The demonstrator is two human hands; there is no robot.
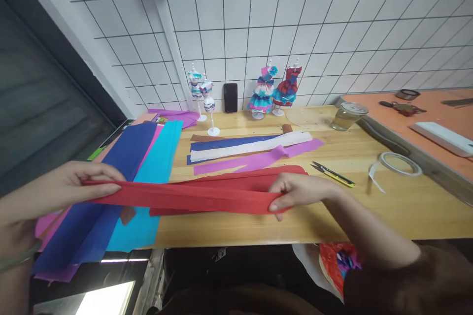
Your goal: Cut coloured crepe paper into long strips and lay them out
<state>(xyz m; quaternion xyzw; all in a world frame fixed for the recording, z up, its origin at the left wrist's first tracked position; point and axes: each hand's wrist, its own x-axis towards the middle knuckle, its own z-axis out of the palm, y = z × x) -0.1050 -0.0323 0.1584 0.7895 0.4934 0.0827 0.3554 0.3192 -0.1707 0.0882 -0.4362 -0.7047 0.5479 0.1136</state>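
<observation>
A long red crepe paper strip (192, 197) is stretched level between my hands above the table. My left hand (92, 184) pinches its left end between thumb and fingers, over blue crepe paper (129, 150). At the other end, my right hand (291, 192) grips the strip with the thumb on top. Behind it lies a wider piece of red crepe paper (236, 177), partly covered by the strip. Farther back rest a purple strip (262, 157), a white strip (251, 145) and a dark blue strip (229, 143). Turquoise crepe paper (158, 157) lies beside the blue sheets.
Yellow-handled thread snips (334, 174) and a roll of white tape (401, 164) lie to the right. A lidded cup of liquid (347, 116) stands behind them. Along the tiled wall are a phone (230, 98) and several small dress forms (261, 93). An orange surface (391, 113) adjoins at right.
</observation>
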